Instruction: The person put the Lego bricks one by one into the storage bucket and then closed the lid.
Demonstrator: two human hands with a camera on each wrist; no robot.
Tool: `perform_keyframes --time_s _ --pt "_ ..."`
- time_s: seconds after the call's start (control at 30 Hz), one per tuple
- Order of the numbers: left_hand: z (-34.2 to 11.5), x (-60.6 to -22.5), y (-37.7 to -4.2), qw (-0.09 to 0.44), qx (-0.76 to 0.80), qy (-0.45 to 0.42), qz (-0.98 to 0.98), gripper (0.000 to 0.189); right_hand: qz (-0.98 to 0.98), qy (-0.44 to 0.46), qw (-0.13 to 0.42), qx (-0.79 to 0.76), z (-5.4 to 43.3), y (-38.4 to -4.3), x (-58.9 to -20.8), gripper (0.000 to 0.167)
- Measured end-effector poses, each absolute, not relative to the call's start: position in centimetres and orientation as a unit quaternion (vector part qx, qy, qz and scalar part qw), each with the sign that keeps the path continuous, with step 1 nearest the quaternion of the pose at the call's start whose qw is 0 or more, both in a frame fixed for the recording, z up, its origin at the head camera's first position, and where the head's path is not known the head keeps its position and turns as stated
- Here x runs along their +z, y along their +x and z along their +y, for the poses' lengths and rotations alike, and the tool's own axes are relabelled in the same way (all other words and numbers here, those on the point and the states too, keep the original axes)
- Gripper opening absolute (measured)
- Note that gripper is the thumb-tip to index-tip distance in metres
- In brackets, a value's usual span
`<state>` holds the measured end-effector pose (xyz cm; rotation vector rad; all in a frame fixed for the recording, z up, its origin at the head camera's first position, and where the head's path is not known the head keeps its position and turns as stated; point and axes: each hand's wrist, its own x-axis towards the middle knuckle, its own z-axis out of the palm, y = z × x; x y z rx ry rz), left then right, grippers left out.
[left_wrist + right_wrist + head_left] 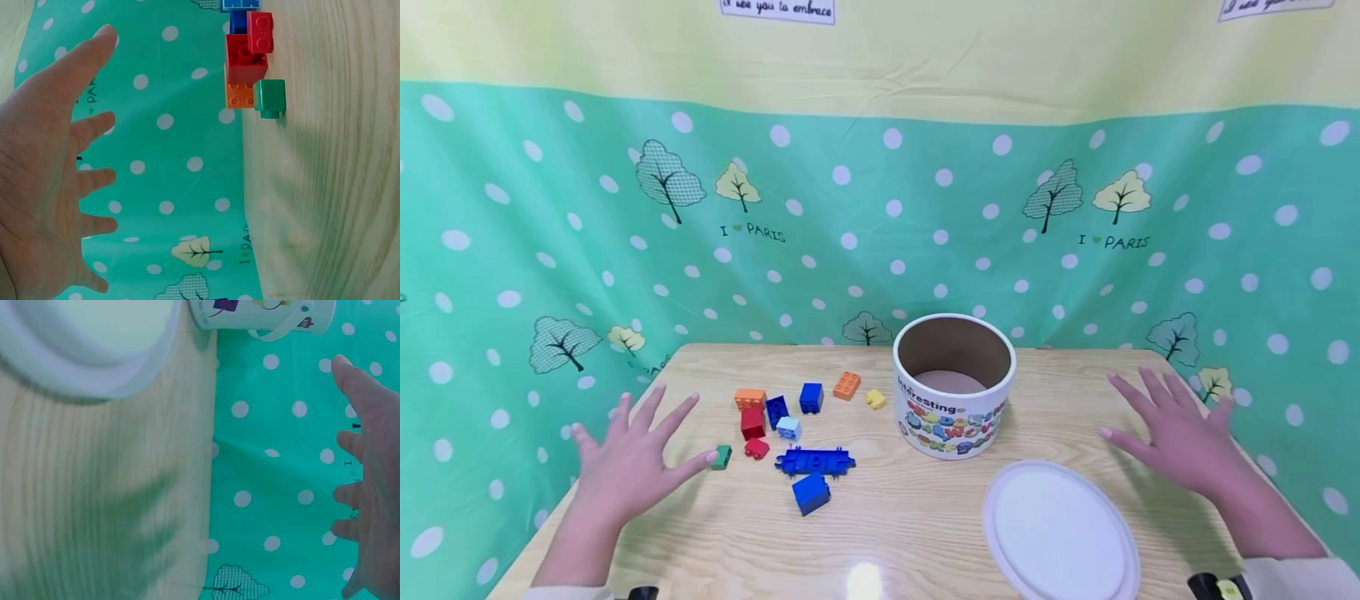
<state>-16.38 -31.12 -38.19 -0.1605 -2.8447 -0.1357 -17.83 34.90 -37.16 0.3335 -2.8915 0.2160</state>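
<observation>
My left hand (631,467) is spread over the left side of the table, holding nothing, its thumb tip close to a small green block (722,457). To its right lie a red block (752,423), a smaller red piece (757,449), an orange block (750,398) and a light blue block (788,428). My right hand (1180,437), fingers apart and holding nothing, hovers above the table's right side. Left of it are a round white lid (1060,533) and a white printed bucket (951,425), uncovered, its visible floor bare. In the right wrist view, the bucket (262,315) has a white handle.
Mid-table lie a blue wheel-base piece (816,461), a blue block (812,494) in front of it and another blue block (811,397) farther back. An orange brick (847,385) and a yellow piece (876,399) sit near the bucket. A green dotted cloth (850,217) hangs behind the table.
</observation>
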Motion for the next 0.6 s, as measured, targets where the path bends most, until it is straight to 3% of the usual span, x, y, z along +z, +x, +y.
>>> perform_keyframes --time_s 0.6 --pt "-29.9 -37.9 -17.9 0.154 -0.091 -0.074 -0.981 0.088 -0.973 0.147 0.116 0.135 30.9 -20.4 -36.1 0.082"
